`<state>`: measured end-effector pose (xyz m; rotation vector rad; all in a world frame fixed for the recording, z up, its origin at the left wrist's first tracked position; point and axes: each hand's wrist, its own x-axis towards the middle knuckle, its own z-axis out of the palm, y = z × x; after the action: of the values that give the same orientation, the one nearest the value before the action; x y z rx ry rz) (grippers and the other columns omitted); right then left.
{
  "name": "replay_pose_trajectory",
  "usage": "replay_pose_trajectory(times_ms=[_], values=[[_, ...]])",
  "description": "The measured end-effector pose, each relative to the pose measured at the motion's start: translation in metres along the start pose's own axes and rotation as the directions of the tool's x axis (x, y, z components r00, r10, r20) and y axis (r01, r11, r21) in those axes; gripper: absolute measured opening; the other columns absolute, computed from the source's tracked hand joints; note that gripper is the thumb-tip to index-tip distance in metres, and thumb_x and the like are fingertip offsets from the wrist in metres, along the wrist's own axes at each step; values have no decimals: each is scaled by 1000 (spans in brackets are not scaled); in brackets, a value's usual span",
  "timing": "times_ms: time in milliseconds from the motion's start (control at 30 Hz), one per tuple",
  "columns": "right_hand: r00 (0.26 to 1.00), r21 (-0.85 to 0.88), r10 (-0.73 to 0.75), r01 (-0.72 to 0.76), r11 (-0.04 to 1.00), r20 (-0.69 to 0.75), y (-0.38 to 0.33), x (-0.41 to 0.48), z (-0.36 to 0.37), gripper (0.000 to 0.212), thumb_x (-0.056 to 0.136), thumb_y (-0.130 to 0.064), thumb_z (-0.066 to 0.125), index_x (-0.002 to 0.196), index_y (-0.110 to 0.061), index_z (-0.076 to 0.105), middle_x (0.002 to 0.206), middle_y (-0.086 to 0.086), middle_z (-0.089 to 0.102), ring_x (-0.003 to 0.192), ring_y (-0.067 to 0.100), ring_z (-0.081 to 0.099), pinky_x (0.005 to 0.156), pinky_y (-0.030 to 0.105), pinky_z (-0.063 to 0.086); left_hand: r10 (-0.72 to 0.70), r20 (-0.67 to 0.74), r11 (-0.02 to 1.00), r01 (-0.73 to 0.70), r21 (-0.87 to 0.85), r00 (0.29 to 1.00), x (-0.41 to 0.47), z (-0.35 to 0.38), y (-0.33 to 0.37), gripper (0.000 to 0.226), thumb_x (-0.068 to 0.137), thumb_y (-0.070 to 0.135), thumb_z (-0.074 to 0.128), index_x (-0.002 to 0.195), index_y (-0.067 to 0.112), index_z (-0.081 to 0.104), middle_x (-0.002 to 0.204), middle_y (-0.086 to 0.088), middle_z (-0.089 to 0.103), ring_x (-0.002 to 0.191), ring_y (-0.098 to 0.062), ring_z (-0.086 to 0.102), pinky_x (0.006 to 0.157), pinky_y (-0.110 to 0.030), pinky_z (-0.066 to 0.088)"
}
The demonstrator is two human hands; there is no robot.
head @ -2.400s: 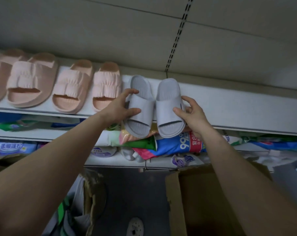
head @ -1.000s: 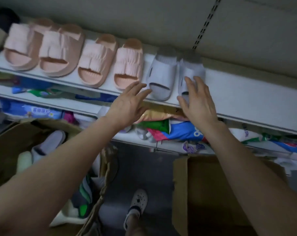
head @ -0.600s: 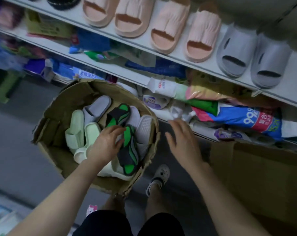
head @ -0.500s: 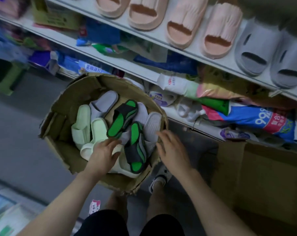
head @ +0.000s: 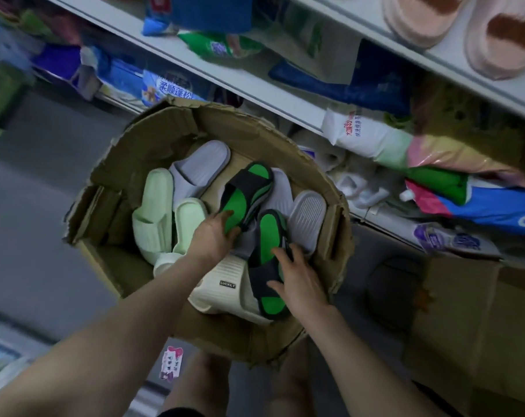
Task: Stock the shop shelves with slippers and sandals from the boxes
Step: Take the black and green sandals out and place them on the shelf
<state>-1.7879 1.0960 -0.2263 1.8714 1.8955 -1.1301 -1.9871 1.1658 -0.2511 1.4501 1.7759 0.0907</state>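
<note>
An open cardboard box point(head: 171, 124) on the floor holds loose slippers. My left hand point(head: 211, 237) grips the heel of a green-and-black slipper point(head: 249, 188) that lies on top of the pile. My right hand point(head: 299, 279) rests on the second green-and-black slipper point(head: 265, 236), thumb on its black strap, fingers spread over the footbed. Around them lie pale green slippers point(head: 154, 212), grey slippers point(head: 199, 167) and a cream slipper point(head: 225, 284) with a small label. Pink slippers point(head: 495, 37) stand on the white shelf point(head: 372, 28) at the top right.
Bagged goods point(head: 366, 136) crowd the lower shelves right behind the box. A second cardboard box point(head: 471, 326) stands on the right. The grey floor point(head: 38, 206) stretches to the left, and my legs are below the box.
Both hands left the grey pair on the shelf and dropped to the box. The left hand took the upper green-and-black slipper; the right moved from the rim onto the lower one.
</note>
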Motion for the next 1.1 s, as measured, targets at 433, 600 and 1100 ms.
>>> replay_pose_trajectory(times_ms=[433,600,1100], values=[[982,167,-20,51,985,-187,-3,-19,-31,61,90,-23,64,136,-43,29,135,2,39,129,27,41,104,44,43,-258,-40,784,185,-593,965,57,-33,48,35,95,18,50,128,12,58,122,-9,64,111,-28,58,100,-43,46],[981,469,159,-92,879,-106,-1,-20,-51,91,88,-36,68,152,-46,3,157,-6,28,143,19,32,113,43,36,-14,-83,950,-13,-312,996,-8,-85,11,31,87,48,59,102,23,68,98,-1,68,93,-21,62,84,-39,52],[986,620,112,-163,767,121,-42,10,-18,80,92,-41,65,156,-30,17,160,-5,24,146,19,26,115,38,32,-346,174,697,377,-610,922,-87,-17,-61,83,75,24,81,143,17,34,125,-6,55,112,-23,58,97,-43,50]])
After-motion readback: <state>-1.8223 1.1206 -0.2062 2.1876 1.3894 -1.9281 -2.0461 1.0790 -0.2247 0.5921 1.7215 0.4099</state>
